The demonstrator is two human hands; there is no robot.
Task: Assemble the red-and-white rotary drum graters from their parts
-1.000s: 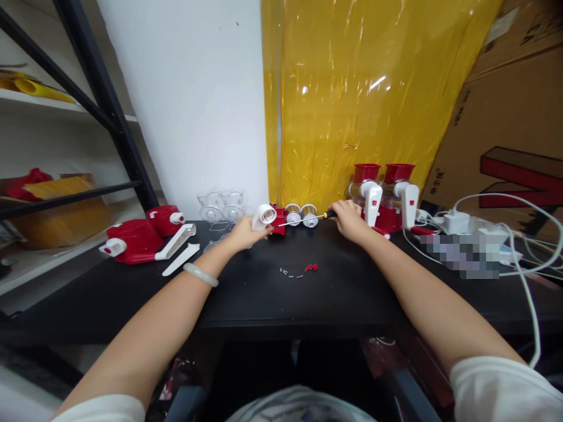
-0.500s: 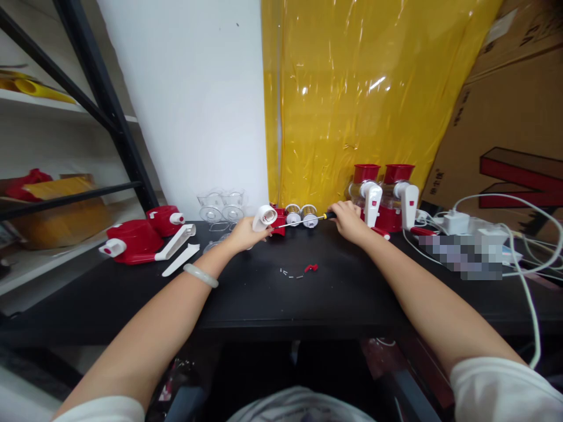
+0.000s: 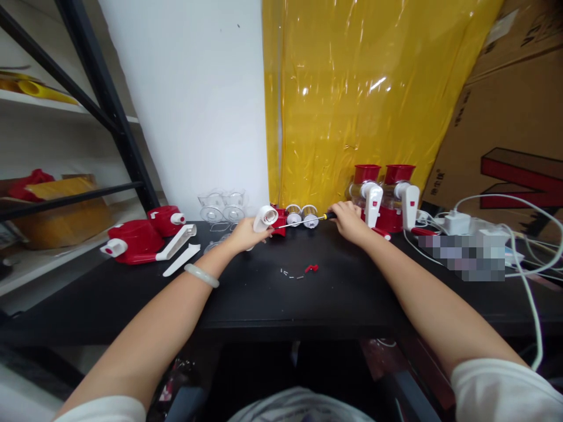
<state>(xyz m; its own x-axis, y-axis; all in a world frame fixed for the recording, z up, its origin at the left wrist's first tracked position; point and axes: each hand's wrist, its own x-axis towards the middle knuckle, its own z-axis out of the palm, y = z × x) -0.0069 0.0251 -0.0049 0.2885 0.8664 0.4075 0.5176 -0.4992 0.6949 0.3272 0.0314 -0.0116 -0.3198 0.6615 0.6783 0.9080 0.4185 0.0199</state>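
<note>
My left hand (image 3: pixel 244 235) grips a small red and white plastic part (image 3: pixel 269 219) at the back of the black table (image 3: pixel 272 299). My right hand (image 3: pixel 347 220) holds a screwdriver (image 3: pixel 303 220) by its dark handle; the thin shaft points left, with its tip at the red part. Several tiny screws (image 3: pixel 291 274) and a small red piece (image 3: pixel 311 268) lie loose on the table nearer to me. A pale bangle (image 3: pixel 201 275) circles my left wrist.
Two assembled red and white units (image 3: pixel 387 198) stand behind my right hand. Two small metal-capped cylinders (image 3: pixel 302 215) and clear plastic cups (image 3: pixel 222 206) sit at the back. Red housings with white handles (image 3: pixel 145 240) lie left. White cables and chargers (image 3: pixel 479 234) crowd the right side.
</note>
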